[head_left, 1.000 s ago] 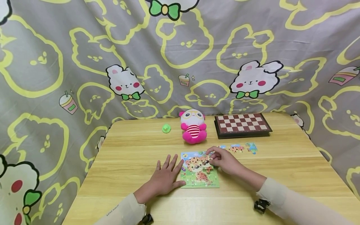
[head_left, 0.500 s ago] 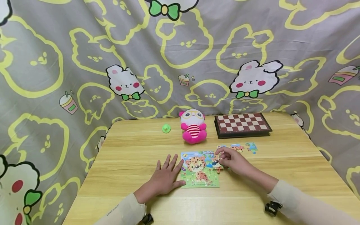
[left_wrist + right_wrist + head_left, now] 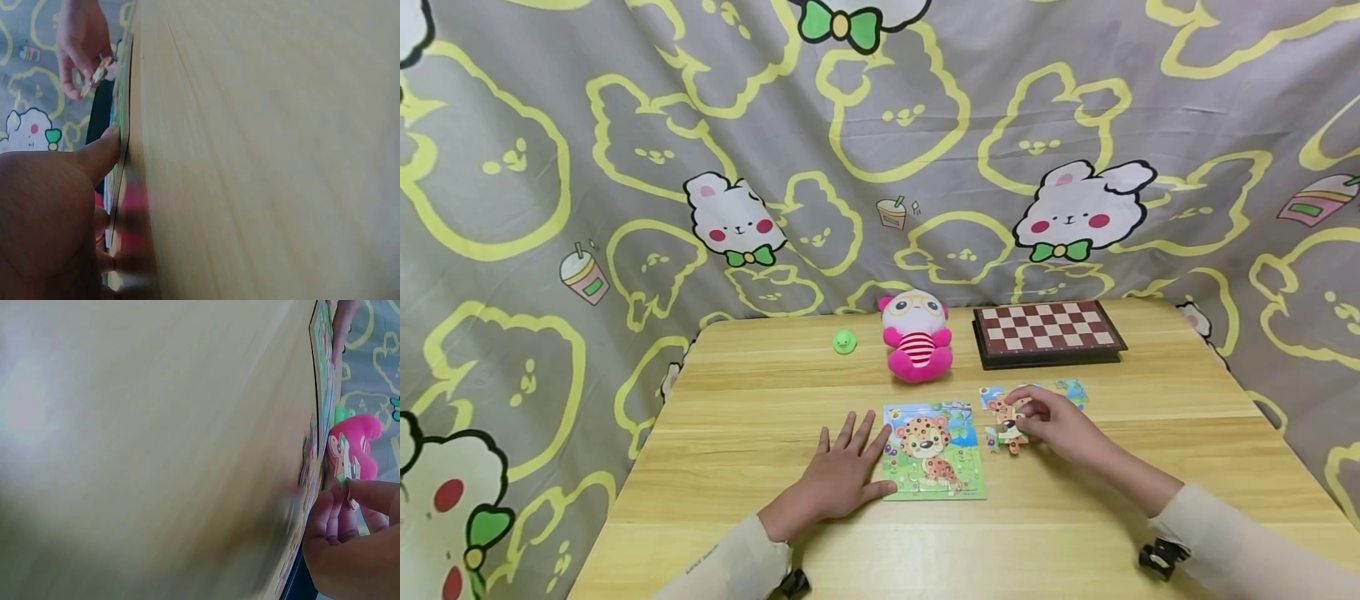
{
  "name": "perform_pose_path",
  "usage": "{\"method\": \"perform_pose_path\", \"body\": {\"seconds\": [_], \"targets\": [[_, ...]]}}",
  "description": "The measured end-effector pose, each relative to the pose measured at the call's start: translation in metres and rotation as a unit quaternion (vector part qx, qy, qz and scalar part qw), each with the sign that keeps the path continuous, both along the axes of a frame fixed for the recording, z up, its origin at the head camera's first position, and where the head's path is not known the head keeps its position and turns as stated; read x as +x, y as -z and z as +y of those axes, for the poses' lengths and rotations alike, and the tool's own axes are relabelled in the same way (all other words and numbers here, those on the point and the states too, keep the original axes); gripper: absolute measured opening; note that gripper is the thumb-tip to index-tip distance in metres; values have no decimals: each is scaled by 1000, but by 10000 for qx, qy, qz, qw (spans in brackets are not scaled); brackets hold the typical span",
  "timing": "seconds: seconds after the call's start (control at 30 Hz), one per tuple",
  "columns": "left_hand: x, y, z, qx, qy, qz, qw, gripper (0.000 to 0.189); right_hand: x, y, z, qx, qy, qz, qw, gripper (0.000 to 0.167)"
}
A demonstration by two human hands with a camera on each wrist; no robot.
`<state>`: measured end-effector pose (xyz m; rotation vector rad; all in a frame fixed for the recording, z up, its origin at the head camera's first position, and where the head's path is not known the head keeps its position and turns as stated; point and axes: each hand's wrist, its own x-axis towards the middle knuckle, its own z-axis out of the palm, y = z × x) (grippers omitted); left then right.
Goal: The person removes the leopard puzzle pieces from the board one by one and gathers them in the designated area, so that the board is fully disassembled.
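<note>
In the head view my left hand [image 3: 833,479] lies with its fingers spread, touching the left side of a leopard jigsaw puzzle [image 3: 934,471] in a flat square tray. My right hand [image 3: 1063,427] is to the right of the puzzle and pinches a puzzle piece [image 3: 1011,423] printed with part of a spotted animal. The right wrist view shows that puzzle piece [image 3: 340,461] between thumb and fingers, raised off the table. Loose pieces [image 3: 991,400] lie around and behind the right hand, partly hidden by it. In the left wrist view the left thumb [image 3: 103,153] rests on the puzzle's edge.
A pink and white plush panda [image 3: 917,337] sits behind the puzzle, with a small green duck [image 3: 844,342] left of it. A folded chessboard box [image 3: 1048,333] lies at the back right of the wooden table [image 3: 730,433]. A patterned curtain [image 3: 820,125] hangs behind.
My right hand has moved right, off the puzzle to above the loose pieces, carrying the puzzle piece. The puzzle's upper right part is now uncovered. My left hand has stayed in place.
</note>
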<state>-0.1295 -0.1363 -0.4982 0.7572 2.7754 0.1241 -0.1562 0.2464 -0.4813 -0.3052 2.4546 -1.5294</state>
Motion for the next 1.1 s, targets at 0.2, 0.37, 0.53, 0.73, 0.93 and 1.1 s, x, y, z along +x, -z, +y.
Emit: {"method": "perform_pose_path", "body": {"seconds": [0.2,0.37,0.53,0.73,0.93,1.1], "targets": [[-1,0,1,-11,-9,-8,10000,90,2,-1,16,105,202,-19,9997,40],[-1,2,1,-30,-27,-11,10000,90,3,2,28,241,253,-27,9994,40],[-1,2,1,-32,-29,-10,10000,90,3,5,37,370,261,64,9990,38],[0,1,1,-16,-29,-23,10000,89,4,9,42,531,255,154,9981,35],[0,0,1,-11,-41,-38,10000,89,6,13,42,831,210,349,9957,31],[1,-1,2,13,-48,-78,10000,89,6,16,42,1074,161,589,9923,28]]}}
